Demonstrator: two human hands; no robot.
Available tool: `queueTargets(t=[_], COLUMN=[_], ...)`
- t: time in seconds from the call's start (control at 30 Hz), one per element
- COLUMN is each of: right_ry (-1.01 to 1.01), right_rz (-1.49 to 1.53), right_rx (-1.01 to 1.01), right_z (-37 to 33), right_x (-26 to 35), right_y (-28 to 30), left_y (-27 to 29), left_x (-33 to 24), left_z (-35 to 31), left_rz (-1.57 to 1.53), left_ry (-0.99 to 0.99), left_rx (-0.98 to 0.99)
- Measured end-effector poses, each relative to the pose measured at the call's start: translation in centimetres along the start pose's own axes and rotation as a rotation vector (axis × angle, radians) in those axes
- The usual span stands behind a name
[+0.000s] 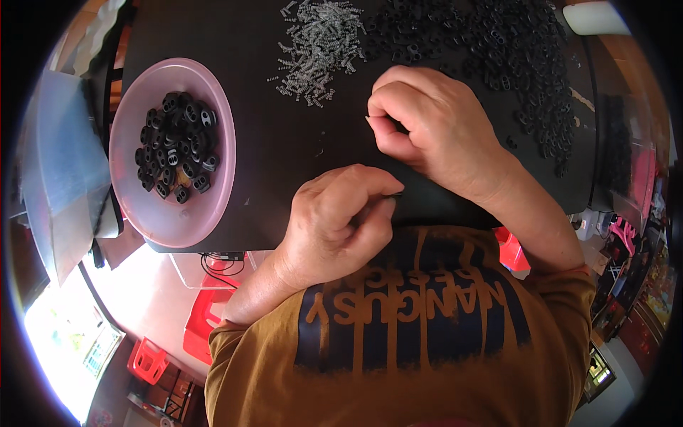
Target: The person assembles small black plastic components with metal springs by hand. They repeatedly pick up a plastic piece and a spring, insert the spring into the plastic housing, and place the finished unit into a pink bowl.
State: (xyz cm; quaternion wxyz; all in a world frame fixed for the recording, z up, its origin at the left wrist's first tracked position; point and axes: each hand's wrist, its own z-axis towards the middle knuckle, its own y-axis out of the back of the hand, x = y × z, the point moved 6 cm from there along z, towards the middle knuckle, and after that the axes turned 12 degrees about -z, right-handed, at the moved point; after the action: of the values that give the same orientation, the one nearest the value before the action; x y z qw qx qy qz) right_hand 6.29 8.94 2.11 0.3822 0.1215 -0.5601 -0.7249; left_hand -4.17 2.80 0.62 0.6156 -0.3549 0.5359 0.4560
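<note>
My left hand (340, 217) is closed in a pinch above the near edge of the black table (270, 167), with a sliver of a small black part (399, 193) at its fingertips. Farther up and to the right, my right hand (434, 124) has its thumb and curled fingers pressed together; whatever they hold is hidden. Beyond the hands lies a heap of small metal springs (320, 46). Loose black plastic parts (509, 53) spread across the far right of the table. At the left, a pink plastic bowl (131, 210) holds several black two-hole cord locks (178, 139).
A white rounded object (596, 18) rests at the far right corner. Left of the table stands a translucent bluish plastic bin (60, 164). Red plastic stools (148, 361) are on the floor at lower left, near dark cables (220, 267) below the table edge.
</note>
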Motion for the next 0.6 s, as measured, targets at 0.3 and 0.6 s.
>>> queueTargets(t=[0.3, 0.6], right_ry=[-0.534, -0.455], right_rz=[1.010, 1.050], right_rx=[0.000, -0.061], right_z=[-4.0, -5.5], right_x=[-1.3, -0.5], right_y=[1.9, 4.0], left_y=[0.1, -1.9], left_x=[1.3, -0.5], left_z=[0.0, 1.7], left_rz=[-0.631, -0.635], left_ry=[0.308, 0.258], left_rx=[-0.281, -0.205])
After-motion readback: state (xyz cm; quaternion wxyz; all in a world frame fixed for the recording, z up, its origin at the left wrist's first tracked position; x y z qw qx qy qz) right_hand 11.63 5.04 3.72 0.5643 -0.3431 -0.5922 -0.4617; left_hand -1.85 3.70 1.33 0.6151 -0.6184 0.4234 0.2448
